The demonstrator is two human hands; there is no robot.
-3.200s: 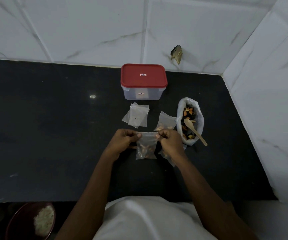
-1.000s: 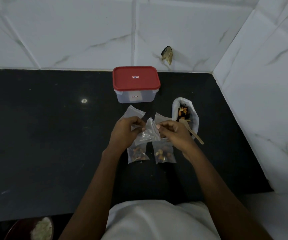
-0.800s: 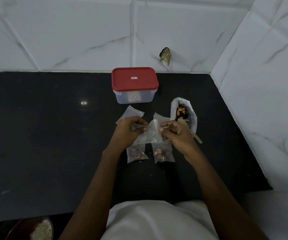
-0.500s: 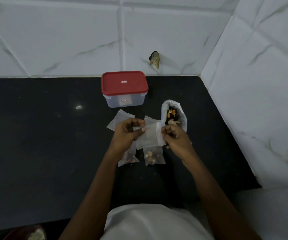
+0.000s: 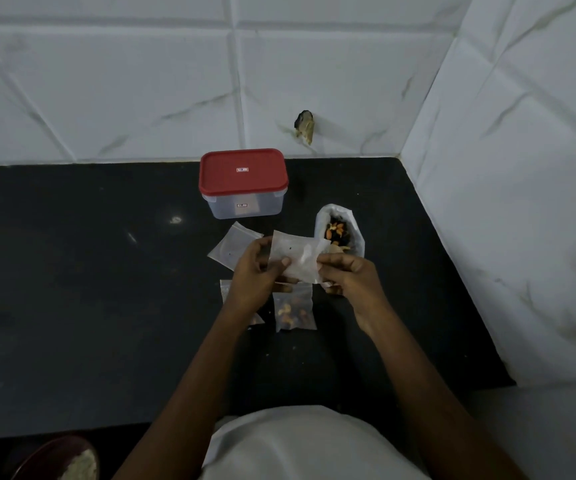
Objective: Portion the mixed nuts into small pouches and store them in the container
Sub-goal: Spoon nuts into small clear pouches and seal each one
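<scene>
Now both hands, left hand [image 5: 252, 278] and right hand [image 5: 348, 277], on empty pouch [image 5: 295, 256].

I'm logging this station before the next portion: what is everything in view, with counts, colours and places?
container: one, clear with its red lid on, back of the counter by the wall
bag of mixed nuts: one, whitish plastic, open, right of the hands
held pouch: one, clear, empty, up between both hands
spare pouches: small stack, count unclear, clear, on the counter behind the left hand
filled pouches: two, clear with brown nuts, on the counter under the hands; the left one is mostly hidden
counter: one, black
wall tiles: white, marbled, behind and to the right
bowl: one, dark red, bottom left corner
left hand: pinches the held pouch's left side
right hand: pinches its right side
</scene>
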